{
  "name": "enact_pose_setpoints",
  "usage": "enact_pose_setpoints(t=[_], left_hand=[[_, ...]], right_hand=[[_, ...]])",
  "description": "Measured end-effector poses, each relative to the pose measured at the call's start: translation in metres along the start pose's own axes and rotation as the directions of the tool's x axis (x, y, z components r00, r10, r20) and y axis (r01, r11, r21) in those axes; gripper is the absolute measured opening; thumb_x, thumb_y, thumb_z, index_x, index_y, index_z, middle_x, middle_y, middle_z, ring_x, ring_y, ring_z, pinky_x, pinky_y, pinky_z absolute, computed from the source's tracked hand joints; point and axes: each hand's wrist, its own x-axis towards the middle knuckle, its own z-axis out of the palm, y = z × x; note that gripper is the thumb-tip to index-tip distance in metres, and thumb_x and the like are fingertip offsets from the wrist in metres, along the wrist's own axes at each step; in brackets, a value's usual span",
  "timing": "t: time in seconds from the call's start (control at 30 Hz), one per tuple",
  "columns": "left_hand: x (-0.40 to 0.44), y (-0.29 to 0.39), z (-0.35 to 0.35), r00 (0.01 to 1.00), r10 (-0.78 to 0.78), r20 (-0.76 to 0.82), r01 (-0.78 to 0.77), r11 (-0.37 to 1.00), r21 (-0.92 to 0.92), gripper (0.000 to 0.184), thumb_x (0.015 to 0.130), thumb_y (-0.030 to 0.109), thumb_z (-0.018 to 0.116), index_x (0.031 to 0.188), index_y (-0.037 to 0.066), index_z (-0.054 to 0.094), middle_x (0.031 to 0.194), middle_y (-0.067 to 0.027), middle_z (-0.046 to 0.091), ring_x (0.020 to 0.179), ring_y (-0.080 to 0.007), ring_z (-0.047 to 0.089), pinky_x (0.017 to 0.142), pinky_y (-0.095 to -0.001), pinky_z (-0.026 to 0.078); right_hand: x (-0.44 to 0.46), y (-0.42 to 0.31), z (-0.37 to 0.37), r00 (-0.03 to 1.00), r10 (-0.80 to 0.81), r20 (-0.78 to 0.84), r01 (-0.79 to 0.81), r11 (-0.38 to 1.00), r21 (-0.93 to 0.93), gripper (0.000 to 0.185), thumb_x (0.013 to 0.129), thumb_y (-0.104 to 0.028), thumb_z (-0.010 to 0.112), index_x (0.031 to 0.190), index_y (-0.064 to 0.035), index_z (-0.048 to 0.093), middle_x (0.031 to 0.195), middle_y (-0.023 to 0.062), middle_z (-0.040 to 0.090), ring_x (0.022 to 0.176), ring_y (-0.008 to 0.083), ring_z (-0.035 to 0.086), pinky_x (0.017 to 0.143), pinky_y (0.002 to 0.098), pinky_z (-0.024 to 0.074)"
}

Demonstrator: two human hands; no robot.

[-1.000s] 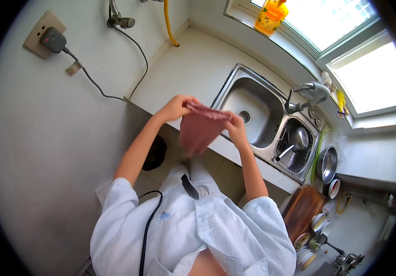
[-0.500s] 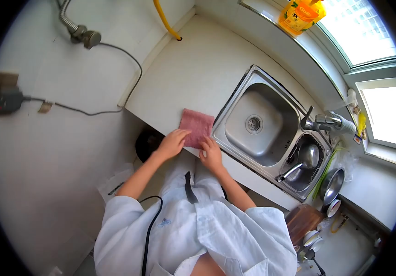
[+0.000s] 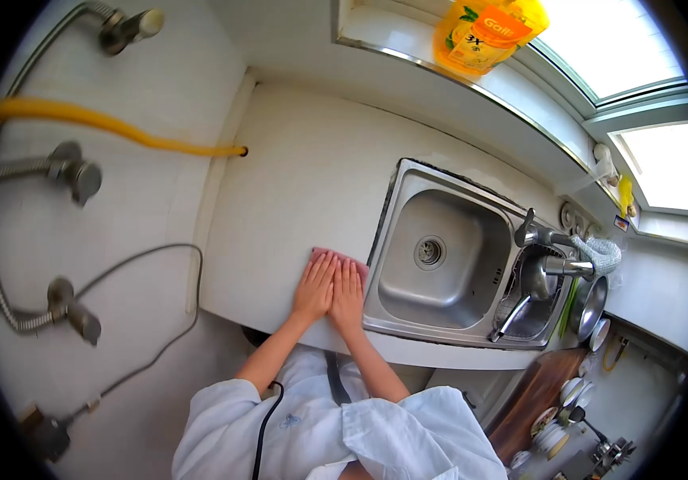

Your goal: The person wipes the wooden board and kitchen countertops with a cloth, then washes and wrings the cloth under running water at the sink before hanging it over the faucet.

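Observation:
A folded pink cloth (image 3: 362,270) lies on the white counter (image 3: 304,160), just left of the steel sink (image 3: 444,260). My left hand (image 3: 313,290) rests flat on the cloth, fingers stretched out. Beside it and touching it, my right hand (image 3: 346,296) presses flat on the same cloth. Both palms cover most of the cloth; only its edges show around the fingertips and at the right. Neither hand grips anything.
The faucet (image 3: 548,238) stands behind the small basin, where a ladle (image 3: 532,280) lies. A yellow bottle (image 3: 488,36) is on the window sill. A yellow hose (image 3: 120,128) enters the counter's back left. Bowls and a wooden board (image 3: 528,400) are at right.
The cloth was held up between both hands, then laid on the counter by its near edge. Now both hands lie flat on top of it, and the view has shifted.

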Motion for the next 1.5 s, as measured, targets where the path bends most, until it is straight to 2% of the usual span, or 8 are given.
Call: enact_pose_setpoints(t=[0.2, 0.43, 0.6, 0.8, 0.87, 1.07, 1.23, 1.5], left_hand=[[0.154, -0.016, -0.016, 0.960, 0.262, -0.094, -0.260, 0.965, 0.034, 0.050, 0.084, 0.022, 0.037, 0.130, 0.005, 0.038, 0.138, -0.0080, 0.034, 0.130, -0.0195, 0.027, 0.108, -0.0379, 0.016], [0.314, -0.036, -0.042, 0.931, 0.303, -0.203, -0.267, 0.945, 0.187, 0.048, 0.086, 0.019, 0.038, 0.131, 0.004, 0.036, 0.138, -0.0080, 0.034, 0.130, -0.0201, 0.027, 0.107, -0.0398, 0.018], [0.287, -0.045, -0.038, 0.947, 0.214, -0.238, -0.189, 0.974, 0.124, 0.051, 0.085, 0.017, 0.038, 0.133, 0.003, 0.031, 0.141, -0.0101, 0.029, 0.131, -0.0221, 0.024, 0.108, -0.0398, 0.017], [0.097, -0.038, -0.053, 0.991, -0.134, -0.013, 0.132, 0.987, -0.095, 0.058, 0.083, 0.017, 0.042, 0.136, 0.000, 0.025, 0.142, -0.0150, 0.023, 0.133, -0.0280, 0.017, 0.108, -0.0414, 0.012], [0.057, -0.040, -0.041, 0.980, -0.184, -0.073, 0.185, 0.983, 0.001, 0.059, 0.083, 0.016, 0.041, 0.136, -0.004, 0.021, 0.142, -0.0186, 0.022, 0.133, -0.0306, 0.016, 0.108, -0.0427, 0.010], [0.167, -0.036, -0.020, 0.940, -0.103, -0.326, 0.142, 0.985, 0.098, 0.060, 0.083, 0.015, 0.040, 0.135, -0.007, 0.020, 0.141, -0.0226, 0.020, 0.133, -0.0317, 0.015, 0.109, -0.0432, 0.009], [0.289, -0.008, -0.010, 0.940, -0.027, -0.340, 0.081, 0.986, 0.146, 0.060, 0.082, 0.017, 0.040, 0.135, -0.004, 0.022, 0.141, -0.0190, 0.023, 0.133, -0.0292, 0.018, 0.108, -0.0433, 0.012], [0.328, 0.052, 0.024, 0.969, 0.024, -0.245, -0.009, 0.998, 0.063, 0.061, 0.080, 0.016, 0.040, 0.136, -0.002, 0.023, 0.141, -0.0184, 0.023, 0.132, -0.0297, 0.019, 0.108, -0.0423, 0.014]], right_hand=[[0.128, 0.032, -0.014, 0.974, 0.088, -0.209, -0.099, 0.994, -0.043, 0.051, 0.088, -0.018, 0.038, 0.134, 0.0014, 0.029, 0.139, 0.0190, 0.028, 0.131, 0.0299, 0.024, 0.106, 0.0377, 0.0206], [0.295, 0.076, -0.041, 0.922, -0.042, -0.384, 0.015, 0.997, -0.072, 0.049, 0.088, -0.028, 0.038, 0.132, -0.0071, 0.036, 0.139, 0.0154, 0.030, 0.130, 0.0316, 0.024, 0.106, 0.0453, 0.0165], [0.281, 0.064, -0.035, 0.949, -0.080, -0.306, 0.049, 0.993, -0.107, 0.050, 0.084, -0.028, 0.043, 0.132, -0.0128, 0.038, 0.141, 0.0151, 0.025, 0.132, 0.0326, 0.019, 0.106, 0.0524, 0.0078], [0.128, -0.012, 0.012, 0.987, -0.133, -0.093, 0.134, 0.991, 0.007, 0.056, 0.080, -0.028, 0.046, 0.130, -0.0057, 0.039, 0.140, 0.0162, 0.028, 0.132, 0.0302, 0.021, 0.107, 0.0489, 0.0097], [0.123, -0.012, 0.010, 0.973, -0.225, -0.055, 0.228, 0.972, 0.054, 0.054, 0.080, -0.027, 0.045, 0.131, -0.0065, 0.038, 0.141, 0.0148, 0.028, 0.132, 0.0288, 0.022, 0.107, 0.0466, 0.0109], [0.224, 0.040, -0.021, 0.865, -0.489, -0.112, 0.489, 0.872, -0.024, 0.054, 0.078, -0.024, 0.045, 0.130, -0.0080, 0.039, 0.137, 0.0108, 0.035, 0.130, 0.0248, 0.027, 0.107, 0.0407, 0.0159], [0.297, 0.101, -0.056, 0.872, -0.401, -0.280, 0.357, 0.913, -0.195, 0.055, 0.078, -0.025, 0.047, 0.130, -0.0095, 0.039, 0.137, 0.0088, 0.036, 0.128, 0.0217, 0.031, 0.106, 0.0397, 0.0206], [0.291, 0.174, -0.083, 0.936, -0.230, -0.267, 0.215, 0.973, -0.087, 0.050, 0.081, -0.023, 0.044, 0.130, -0.0131, 0.040, 0.137, 0.0055, 0.036, 0.128, 0.0204, 0.031, 0.105, 0.0385, 0.0235]])
